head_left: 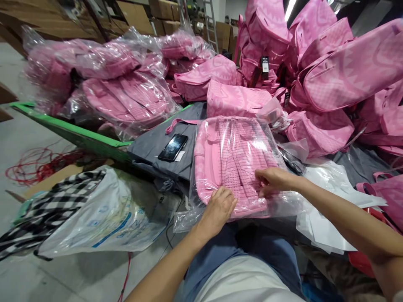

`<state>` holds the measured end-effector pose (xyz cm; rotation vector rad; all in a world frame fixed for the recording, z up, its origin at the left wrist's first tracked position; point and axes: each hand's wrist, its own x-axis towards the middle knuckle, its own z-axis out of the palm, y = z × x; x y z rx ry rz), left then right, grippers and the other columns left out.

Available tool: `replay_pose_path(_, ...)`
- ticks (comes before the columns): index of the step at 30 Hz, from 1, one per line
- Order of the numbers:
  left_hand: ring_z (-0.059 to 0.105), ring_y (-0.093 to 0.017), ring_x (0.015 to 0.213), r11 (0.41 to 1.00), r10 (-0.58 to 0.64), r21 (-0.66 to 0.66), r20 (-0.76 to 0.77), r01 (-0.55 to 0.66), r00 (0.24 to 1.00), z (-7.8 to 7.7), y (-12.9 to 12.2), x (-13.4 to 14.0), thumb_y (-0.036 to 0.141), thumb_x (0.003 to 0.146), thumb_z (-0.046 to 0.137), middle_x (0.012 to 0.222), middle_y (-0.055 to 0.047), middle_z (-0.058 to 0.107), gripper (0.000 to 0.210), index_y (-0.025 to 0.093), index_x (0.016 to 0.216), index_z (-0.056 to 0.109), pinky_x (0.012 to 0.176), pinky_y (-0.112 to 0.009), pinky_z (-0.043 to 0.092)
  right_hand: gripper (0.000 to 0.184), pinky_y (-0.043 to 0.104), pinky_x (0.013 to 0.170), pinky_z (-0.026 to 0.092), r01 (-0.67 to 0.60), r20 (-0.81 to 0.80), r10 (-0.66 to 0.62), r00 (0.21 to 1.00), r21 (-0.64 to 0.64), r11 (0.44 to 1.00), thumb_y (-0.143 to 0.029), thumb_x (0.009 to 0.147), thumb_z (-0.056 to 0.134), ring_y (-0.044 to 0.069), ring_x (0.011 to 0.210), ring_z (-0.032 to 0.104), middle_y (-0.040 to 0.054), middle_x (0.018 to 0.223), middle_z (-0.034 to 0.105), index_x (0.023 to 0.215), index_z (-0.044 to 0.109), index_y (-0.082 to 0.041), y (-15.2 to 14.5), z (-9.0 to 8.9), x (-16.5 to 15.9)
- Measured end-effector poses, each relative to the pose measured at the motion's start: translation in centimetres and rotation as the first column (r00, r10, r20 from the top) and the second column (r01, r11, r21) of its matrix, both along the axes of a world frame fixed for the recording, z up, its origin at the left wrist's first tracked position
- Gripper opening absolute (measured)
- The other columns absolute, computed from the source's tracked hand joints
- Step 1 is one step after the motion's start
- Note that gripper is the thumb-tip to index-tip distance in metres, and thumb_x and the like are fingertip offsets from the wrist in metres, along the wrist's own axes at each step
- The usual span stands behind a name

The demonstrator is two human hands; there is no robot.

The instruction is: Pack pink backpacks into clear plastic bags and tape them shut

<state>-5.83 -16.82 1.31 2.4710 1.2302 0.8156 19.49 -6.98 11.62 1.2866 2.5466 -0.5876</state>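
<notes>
I rest the left hand [218, 207] on the near edge of the bagged pink backpack [231, 157] beneath it; the right hand [274, 180], apart, curls over its plastic. Whether either grips, I can't tell.

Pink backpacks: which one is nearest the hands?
The plastic-wrapped backpack just right of the phone; the left hand rests on it, while the others lie farther off.

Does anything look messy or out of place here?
Two untidy spots: thin red cord lies tangled on the grey floor, and loose white sheets lie askew, right of the pink backpack in clear plastic.
</notes>
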Motion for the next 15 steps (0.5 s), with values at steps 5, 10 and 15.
replay_pose_path(5, 0.053, -0.021, 0.088, 0.999, 0.004, -0.049, 0.008, -0.004, 1.0, 0.5, 0.1, -0.1, 0.025, 0.109, 0.041, 0.089, -0.006, 0.064, 0.034, 0.017, 0.085, 0.064, 0.081, -0.038, 0.049, 0.011, 0.029, 0.065, 0.05, 0.174, -0.281, -0.034, 0.959, 0.489, 0.855, -0.028, 0.101, 0.059, 0.018, 0.075, 0.065, 0.0072, 0.094, 0.07, 0.099, 0.065, -0.02, -5.6, -0.5, 2.9)
replay_pose_path(10, 0.054, -0.021, 0.086, 0.998, -0.021, -0.063, 0.025, 0.023, 0.999, 1.1, 0.8, -0.4, 0.025, 0.109, 0.042, 0.085, -0.004, 0.062, 0.035, 0.017, 0.081, 0.061, 0.08, -0.036, 0.048, 0.052, 0.051, 0.112, 0.045, -0.071, -0.151, 0.237, 0.96, 0.684, 0.726, -0.026, 0.103, 0.057, 0.032, 0.144, 0.046, 0.0182, 0.154, 0.05, 0.154, 0.045, -0.021, -12.9, -6.0, 2.3)
replay_pose_path(15, 0.057, -0.023, 0.094, 0.998, 0.017, 0.063, -0.05, -0.014, 0.999, 2.4, 0.1, 0.1, 0.027, 0.107, 0.047, 0.092, -0.007, 0.066, 0.028, 0.017, 0.087, 0.064, 0.085, -0.04, 0.05, 0.068, 0.05, 0.118, 0.04, -0.081, -0.111, 0.242, 0.964, 0.743, 0.665, -0.029, 0.098, 0.068, 0.029, 0.149, 0.041, 0.0161, 0.165, 0.035, 0.159, 0.038, -0.032, -12.9, -11.0, 3.1)
